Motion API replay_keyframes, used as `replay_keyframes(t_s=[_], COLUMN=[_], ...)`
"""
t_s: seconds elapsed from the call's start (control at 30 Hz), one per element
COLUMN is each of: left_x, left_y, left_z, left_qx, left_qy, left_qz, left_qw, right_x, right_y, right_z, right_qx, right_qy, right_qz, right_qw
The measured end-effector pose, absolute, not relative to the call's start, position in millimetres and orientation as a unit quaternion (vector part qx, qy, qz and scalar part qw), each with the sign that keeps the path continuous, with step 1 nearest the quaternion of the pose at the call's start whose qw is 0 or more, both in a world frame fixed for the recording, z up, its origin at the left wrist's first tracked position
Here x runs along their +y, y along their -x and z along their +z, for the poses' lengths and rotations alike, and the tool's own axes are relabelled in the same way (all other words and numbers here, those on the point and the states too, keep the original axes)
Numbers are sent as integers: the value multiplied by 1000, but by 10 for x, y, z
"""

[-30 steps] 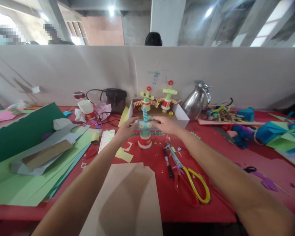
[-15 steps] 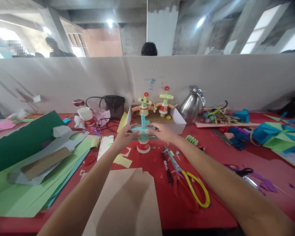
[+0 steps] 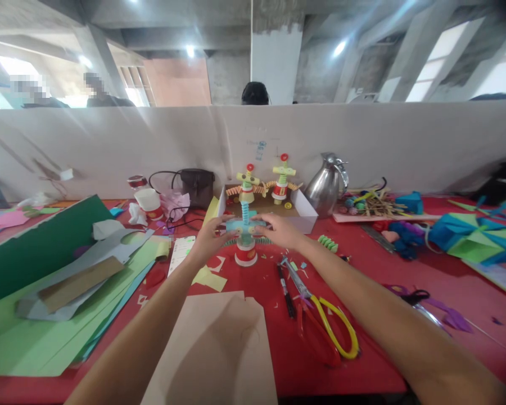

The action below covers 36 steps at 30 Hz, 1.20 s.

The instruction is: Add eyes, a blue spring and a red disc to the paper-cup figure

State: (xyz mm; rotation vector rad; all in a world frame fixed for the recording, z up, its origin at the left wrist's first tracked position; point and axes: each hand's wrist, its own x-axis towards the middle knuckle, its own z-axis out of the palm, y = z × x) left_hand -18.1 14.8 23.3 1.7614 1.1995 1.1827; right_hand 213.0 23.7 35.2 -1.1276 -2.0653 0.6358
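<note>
A paper-cup figure [image 3: 245, 256] stands upright on the red table in front of me. It has a red and white cup base, pleated green arms, a light blue rolled-paper head with round eyes and a blue folded-paper spring on top. My left hand [image 3: 206, 242] has its fingers closed round the left end of the blue roll. At the opposite end, my right hand [image 3: 284, 232] pinches the roll with thumb and fingers. Behind it, two similar yellow-headed figures [image 3: 280, 185] stand in a shallow white box [image 3: 306, 218].
Yellow-handled scissors [image 3: 337, 326] and a black pen [image 3: 285, 292] lie to the right. Tan card [image 3: 219, 349] lies nearest me, green paper sheets [image 3: 67, 337] on the left. A steel jug [image 3: 325, 185] and dark bag [image 3: 197, 188] stand by the white partition [image 3: 152, 135].
The view has tilted up slightly, so everything sits a little lower. Both hands stay at the ends of the figure's blue roll, nearly unmoved.
</note>
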Motion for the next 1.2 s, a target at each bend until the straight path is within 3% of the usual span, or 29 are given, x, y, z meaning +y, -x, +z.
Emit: replay_keyframes(t_s=[0.97, 1.2], left_x=[141, 47], left_y=[112, 134], left_z=[444, 498], left_qx=[470, 503], left_qy=[-728, -679], left_qz=[439, 480], left_qw=[238, 235], right_x=[118, -453], right_y=[-2227, -2417], right_z=[324, 490], right_qx=[-796, -771], right_qy=[439, 474], right_qz=[169, 90], right_qw=[382, 415])
